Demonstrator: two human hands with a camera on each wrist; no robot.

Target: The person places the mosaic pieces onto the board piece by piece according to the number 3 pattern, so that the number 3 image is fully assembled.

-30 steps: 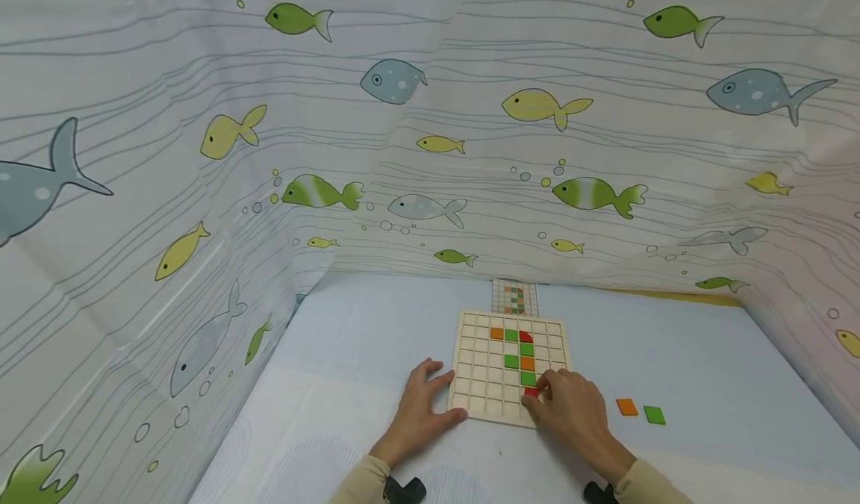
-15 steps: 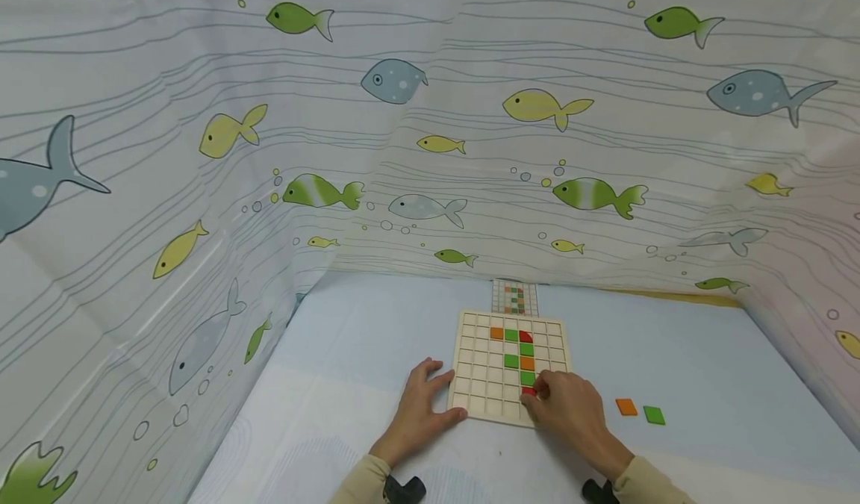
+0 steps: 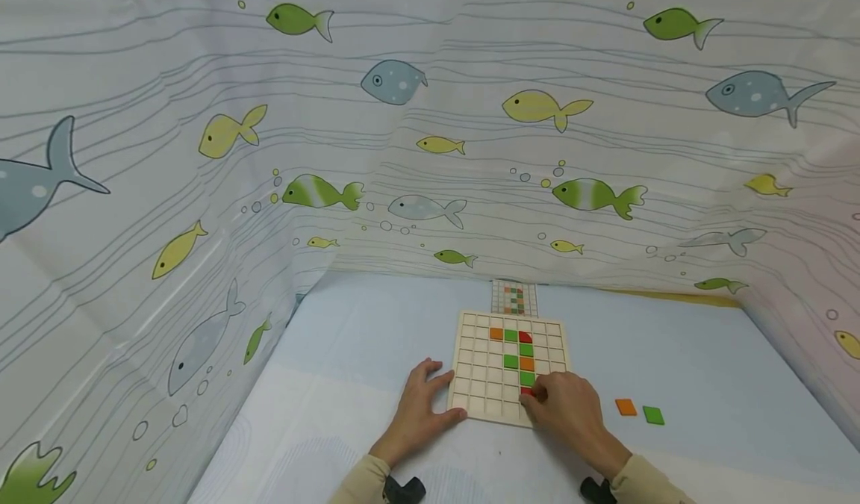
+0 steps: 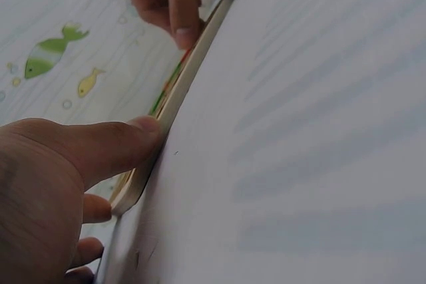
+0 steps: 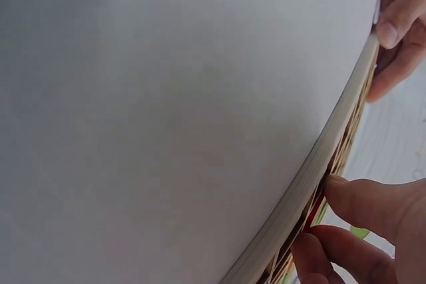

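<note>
A square wooden grid board [image 3: 485, 384] lies on the table, with orange, green and red tiles set in its cells. My left hand [image 3: 419, 411] holds its near-left corner, thumb on the front edge and a finger at the left side; the left wrist view shows that thumb [image 4: 120, 144] against the rim. At the board's lower right, my right hand [image 3: 567, 411] pinches a red tile [image 3: 527, 391] between thumb and fingers, just below a green tile [image 3: 527, 378]. The fingers cover much of the red tile. In the right wrist view its red edge [image 5: 315, 215] shows between them.
An orange tile [image 3: 626, 407] and a loose green tile [image 3: 653, 415] lie on the table right of the right hand. Behind the board is a card [image 3: 514, 298] with a coloured grid pattern. A fish-printed sheet [image 3: 437, 175] stands around the table.
My right hand has shifted very slightly left, and less of the red tile shows beside its fingers. The left hand stays at the board's corner.
</note>
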